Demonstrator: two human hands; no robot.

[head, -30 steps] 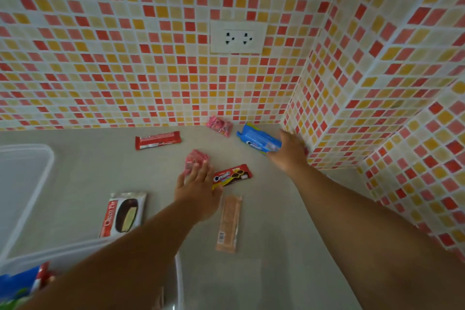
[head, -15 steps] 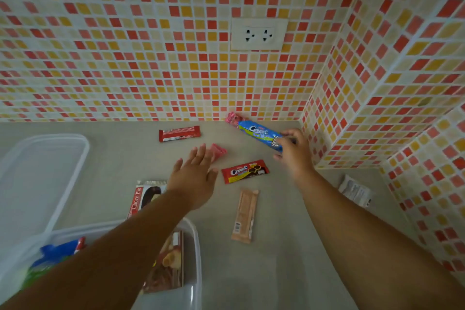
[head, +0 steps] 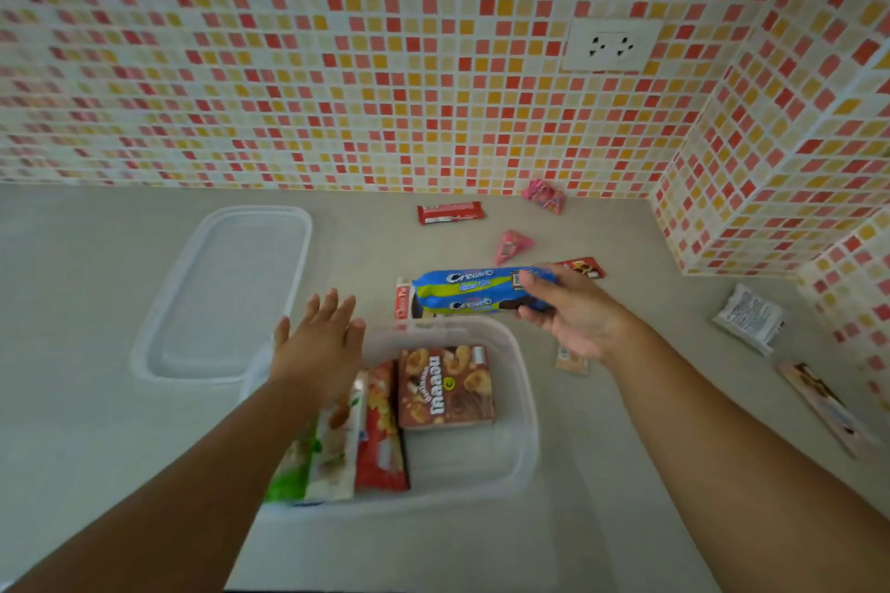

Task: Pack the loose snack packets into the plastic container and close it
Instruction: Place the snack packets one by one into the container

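Note:
My right hand grips a blue cream-cookie packet by its right end and holds it level above the far rim of the clear plastic container. Inside the container lie a brown snack box, a red packet and a green-and-white packet. My left hand hovers open, fingers spread, over the container's far left corner. The container's clear lid lies flat on the counter to the left.
Loose packets lie on the grey counter: a red bar, two pink packets, a red cookie packet, a choco-pie packet, a beige bar, a white sachet, a long wrapper. Tiled walls close the back and right.
My right hand lifted the blue cookie packet from the corner and carried it left toward the container. My left hand drew back from the loose packets to the container. The view swung left.

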